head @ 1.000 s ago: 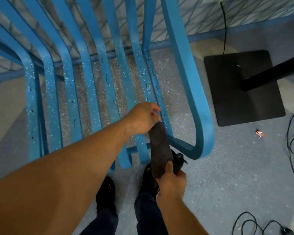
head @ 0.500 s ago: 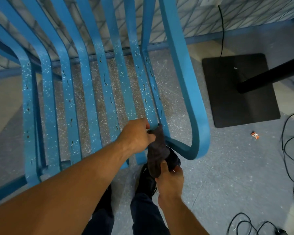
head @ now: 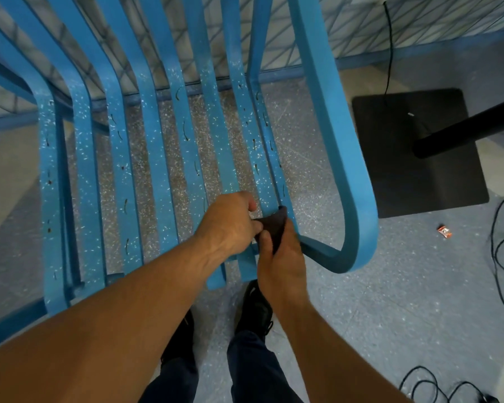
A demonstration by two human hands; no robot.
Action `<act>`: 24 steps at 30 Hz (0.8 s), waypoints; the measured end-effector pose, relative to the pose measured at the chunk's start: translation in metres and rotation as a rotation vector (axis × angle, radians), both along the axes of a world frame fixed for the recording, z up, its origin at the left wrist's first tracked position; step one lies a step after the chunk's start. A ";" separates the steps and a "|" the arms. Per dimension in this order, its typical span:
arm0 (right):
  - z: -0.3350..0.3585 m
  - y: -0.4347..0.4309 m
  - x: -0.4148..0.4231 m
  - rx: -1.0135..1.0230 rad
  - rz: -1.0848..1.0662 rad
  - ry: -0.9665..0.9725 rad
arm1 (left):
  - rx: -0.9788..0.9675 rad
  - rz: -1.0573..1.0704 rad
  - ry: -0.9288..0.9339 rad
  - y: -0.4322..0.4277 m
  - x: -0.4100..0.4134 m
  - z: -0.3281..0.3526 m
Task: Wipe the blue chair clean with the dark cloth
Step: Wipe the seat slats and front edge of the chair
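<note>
The left hand (head: 230, 225) and right hand (head: 282, 263) each grip the dark cloth (head: 276, 225), mostly hidden between them, against the blue chair (head: 332, 141).

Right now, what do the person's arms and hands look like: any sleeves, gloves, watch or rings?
The left hand and right hand wear no gloves, and no rings show. The left forearm and right forearm carry no sleeve, watch or band as far as the frame reaches. Below them: dark trousers, black shoes.
</note>
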State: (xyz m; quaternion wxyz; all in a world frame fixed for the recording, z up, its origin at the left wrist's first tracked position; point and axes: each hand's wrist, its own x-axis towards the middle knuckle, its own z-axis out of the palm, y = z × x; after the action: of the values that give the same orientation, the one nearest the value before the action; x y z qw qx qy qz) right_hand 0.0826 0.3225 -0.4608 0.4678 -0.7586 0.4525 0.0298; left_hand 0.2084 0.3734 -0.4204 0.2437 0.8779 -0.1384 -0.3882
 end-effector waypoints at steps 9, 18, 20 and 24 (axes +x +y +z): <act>-0.015 -0.019 0.021 -0.192 0.119 0.295 | -0.035 0.171 -0.352 0.064 0.035 0.002; -0.013 -0.010 0.015 -0.334 0.266 0.027 | -0.039 0.117 -0.538 0.086 0.037 -0.006; -0.006 -0.014 0.010 -0.227 0.256 -0.011 | -0.038 0.128 -0.531 0.088 0.035 -0.006; -0.002 -0.021 0.029 -0.034 0.094 0.149 | -0.023 0.115 -0.552 0.092 0.034 -0.009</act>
State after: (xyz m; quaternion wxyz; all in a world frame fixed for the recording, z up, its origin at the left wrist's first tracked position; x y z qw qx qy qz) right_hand 0.1115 0.3016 -0.4628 0.4178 -0.7826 0.4504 0.1006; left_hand 0.2423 0.4657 -0.4293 0.2282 0.9541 -0.1538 -0.1183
